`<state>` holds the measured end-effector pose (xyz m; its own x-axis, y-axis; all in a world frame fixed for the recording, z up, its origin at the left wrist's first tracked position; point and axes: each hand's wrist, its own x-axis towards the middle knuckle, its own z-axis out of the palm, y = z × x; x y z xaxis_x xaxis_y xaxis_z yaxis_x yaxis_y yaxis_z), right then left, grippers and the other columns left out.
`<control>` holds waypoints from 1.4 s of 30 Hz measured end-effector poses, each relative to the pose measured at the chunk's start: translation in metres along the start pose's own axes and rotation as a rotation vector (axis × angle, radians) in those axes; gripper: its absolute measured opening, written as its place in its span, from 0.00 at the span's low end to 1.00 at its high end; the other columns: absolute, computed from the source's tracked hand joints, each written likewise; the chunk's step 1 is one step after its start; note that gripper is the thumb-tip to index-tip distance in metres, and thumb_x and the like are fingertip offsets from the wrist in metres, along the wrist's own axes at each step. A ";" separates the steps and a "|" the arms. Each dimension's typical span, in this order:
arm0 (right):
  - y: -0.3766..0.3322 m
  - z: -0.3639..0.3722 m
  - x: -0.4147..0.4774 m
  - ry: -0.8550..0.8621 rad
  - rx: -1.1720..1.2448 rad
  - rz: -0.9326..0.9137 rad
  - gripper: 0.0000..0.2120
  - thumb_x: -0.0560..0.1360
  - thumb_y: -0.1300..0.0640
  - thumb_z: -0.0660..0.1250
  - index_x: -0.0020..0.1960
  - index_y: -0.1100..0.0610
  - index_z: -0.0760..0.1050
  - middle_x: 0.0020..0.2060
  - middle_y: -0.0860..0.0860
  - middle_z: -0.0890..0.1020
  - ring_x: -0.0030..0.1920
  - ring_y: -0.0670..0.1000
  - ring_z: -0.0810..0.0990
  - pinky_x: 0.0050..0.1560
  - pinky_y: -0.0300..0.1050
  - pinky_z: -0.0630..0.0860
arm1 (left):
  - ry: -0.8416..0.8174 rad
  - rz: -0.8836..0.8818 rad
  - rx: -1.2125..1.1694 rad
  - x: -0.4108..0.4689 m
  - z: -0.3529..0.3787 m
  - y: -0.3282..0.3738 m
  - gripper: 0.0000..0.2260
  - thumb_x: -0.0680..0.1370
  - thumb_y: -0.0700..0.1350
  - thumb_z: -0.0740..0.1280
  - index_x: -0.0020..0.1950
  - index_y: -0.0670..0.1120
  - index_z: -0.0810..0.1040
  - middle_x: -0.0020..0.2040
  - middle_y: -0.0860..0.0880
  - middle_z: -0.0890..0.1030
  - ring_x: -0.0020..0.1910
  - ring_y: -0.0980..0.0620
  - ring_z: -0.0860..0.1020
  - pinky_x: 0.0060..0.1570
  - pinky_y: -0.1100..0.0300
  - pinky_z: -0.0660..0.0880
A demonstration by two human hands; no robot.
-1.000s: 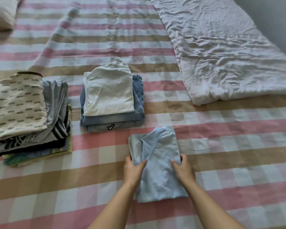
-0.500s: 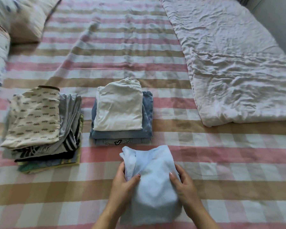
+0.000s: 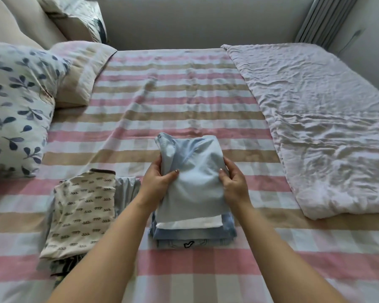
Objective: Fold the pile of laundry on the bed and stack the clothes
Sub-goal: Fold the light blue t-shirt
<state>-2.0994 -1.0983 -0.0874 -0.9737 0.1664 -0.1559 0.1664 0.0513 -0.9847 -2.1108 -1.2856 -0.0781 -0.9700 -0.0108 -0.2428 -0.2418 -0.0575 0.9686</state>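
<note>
Both hands hold a folded light blue shirt (image 3: 195, 180) over the middle stack. The left hand (image 3: 157, 182) pinches its left edge, thumb on top; the right hand (image 3: 233, 182) grips the right edge. Under it a white garment (image 3: 190, 223) lies on folded jeans (image 3: 195, 236). Just left sits a second stack topped by a patterned cream top (image 3: 81, 215), all on the striped bed (image 3: 184, 106).

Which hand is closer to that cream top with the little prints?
Left. The left hand grips the folded blue shirt just right of the cream printed top; the right hand grips the shirt's opposite edge, farther off.
</note>
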 end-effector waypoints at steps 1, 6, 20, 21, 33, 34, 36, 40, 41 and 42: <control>0.014 0.004 0.012 0.011 -0.037 0.023 0.18 0.79 0.64 0.57 0.67 0.54 0.71 0.61 0.49 0.77 0.60 0.50 0.75 0.62 0.47 0.73 | 0.008 -0.029 0.008 0.014 -0.002 -0.012 0.22 0.74 0.34 0.67 0.67 0.46 0.70 0.60 0.42 0.78 0.56 0.42 0.78 0.59 0.45 0.74; 0.082 0.010 0.026 0.036 -0.132 0.208 0.19 0.79 0.63 0.57 0.70 0.56 0.67 0.63 0.51 0.75 0.61 0.52 0.74 0.62 0.49 0.72 | 0.063 -0.185 0.089 0.036 -0.007 -0.077 0.21 0.75 0.34 0.66 0.67 0.43 0.68 0.61 0.41 0.77 0.56 0.44 0.77 0.56 0.49 0.75; 0.108 0.000 -0.027 0.107 -0.537 0.221 0.16 0.76 0.59 0.62 0.64 0.55 0.68 0.56 0.53 0.77 0.54 0.55 0.77 0.46 0.46 0.73 | 0.247 -0.116 0.807 -0.011 -0.006 -0.091 0.25 0.74 0.38 0.67 0.69 0.42 0.64 0.63 0.42 0.72 0.61 0.44 0.71 0.59 0.52 0.68; 0.110 0.002 -0.029 0.153 -0.655 0.137 0.18 0.75 0.60 0.63 0.64 0.55 0.68 0.58 0.54 0.75 0.55 0.56 0.75 0.48 0.47 0.73 | 0.294 0.003 0.956 -0.014 -0.001 -0.095 0.24 0.75 0.39 0.66 0.70 0.42 0.64 0.65 0.42 0.71 0.64 0.44 0.69 0.62 0.52 0.66; 0.150 0.030 0.023 -0.260 -1.188 -0.148 0.29 0.80 0.44 0.47 0.67 0.43 0.27 0.66 0.41 0.25 0.65 0.44 0.22 0.72 0.49 0.37 | -0.088 0.194 1.446 0.030 0.026 -0.145 0.29 0.80 0.59 0.48 0.69 0.58 0.28 0.70 0.56 0.27 0.70 0.51 0.26 0.71 0.48 0.31; 0.149 0.029 0.022 -0.253 -1.161 -0.174 0.29 0.80 0.43 0.48 0.68 0.43 0.29 0.68 0.42 0.28 0.66 0.43 0.22 0.72 0.50 0.38 | -0.083 0.219 1.405 0.028 0.026 -0.143 0.29 0.80 0.58 0.49 0.70 0.58 0.31 0.71 0.56 0.29 0.71 0.51 0.28 0.71 0.49 0.31; 0.140 0.024 0.016 -0.178 -1.064 -0.259 0.31 0.78 0.42 0.52 0.73 0.45 0.37 0.73 0.45 0.36 0.71 0.44 0.30 0.72 0.50 0.41 | 0.011 0.295 1.257 0.021 0.023 -0.136 0.28 0.80 0.56 0.54 0.74 0.56 0.41 0.73 0.57 0.37 0.75 0.53 0.37 0.72 0.52 0.36; 0.127 0.003 0.009 0.120 -0.866 -0.082 0.39 0.74 0.39 0.62 0.76 0.56 0.51 0.75 0.56 0.55 0.74 0.55 0.54 0.71 0.51 0.53 | 0.347 0.084 0.900 0.006 -0.004 -0.129 0.31 0.78 0.58 0.56 0.76 0.45 0.53 0.76 0.45 0.55 0.75 0.47 0.53 0.72 0.47 0.52; 0.127 -0.001 0.009 0.118 -0.833 0.063 0.42 0.73 0.38 0.63 0.76 0.58 0.49 0.74 0.58 0.55 0.73 0.57 0.54 0.71 0.52 0.54 | 0.346 -0.058 0.790 0.005 -0.010 -0.130 0.33 0.78 0.59 0.58 0.76 0.43 0.52 0.75 0.43 0.56 0.74 0.45 0.54 0.72 0.46 0.55; 0.128 -0.003 0.010 0.096 -0.783 0.198 0.44 0.72 0.37 0.63 0.76 0.60 0.47 0.74 0.59 0.55 0.73 0.58 0.54 0.71 0.52 0.54 | 0.318 -0.177 0.696 0.005 -0.015 -0.134 0.35 0.77 0.59 0.61 0.75 0.42 0.52 0.74 0.40 0.58 0.73 0.43 0.57 0.70 0.44 0.57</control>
<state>-2.0873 -1.0867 -0.2146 -0.9029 0.3270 -0.2791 0.4299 0.6799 -0.5941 -2.0826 -1.2934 -0.2095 -0.8875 -0.3515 -0.2979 -0.4535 0.5524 0.6994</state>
